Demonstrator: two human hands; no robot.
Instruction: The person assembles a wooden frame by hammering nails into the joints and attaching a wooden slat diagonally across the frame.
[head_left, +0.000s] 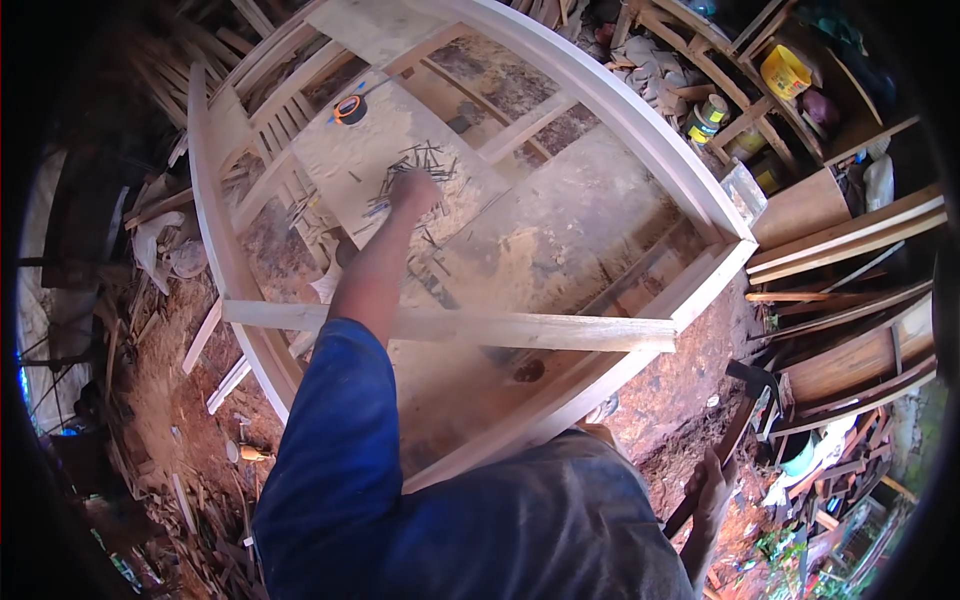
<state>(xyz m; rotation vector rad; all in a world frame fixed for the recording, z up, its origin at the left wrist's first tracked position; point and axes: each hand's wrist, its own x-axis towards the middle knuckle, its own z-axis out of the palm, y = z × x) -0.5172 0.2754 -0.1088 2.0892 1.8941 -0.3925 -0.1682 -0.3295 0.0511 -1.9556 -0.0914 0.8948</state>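
Observation:
My left arm, in a blue sleeve, reaches over a large wooden frame point(690, 185). The fingers of my left hand point(415, 190) are curled down into a loose pile of nails point(425, 158) on a dusty board point(480, 190) inside the frame; what they hold is hidden. A light wooden batten point(530, 330) lies across the near part of the frame, passing under my left forearm. Low on the right, away from the frame, my right hand point(708, 495) is wrapped around the wooden handle of a hammer point(742, 410) with a dark head.
An orange and black tape measure point(348, 108) lies on the board beyond the nails. Wooden slats point(850, 235) and curved pieces are stacked at the right. A yellow container point(785, 72) and a can point(708, 115) stand at the far right. Wood scraps point(190, 490) litter the reddish ground.

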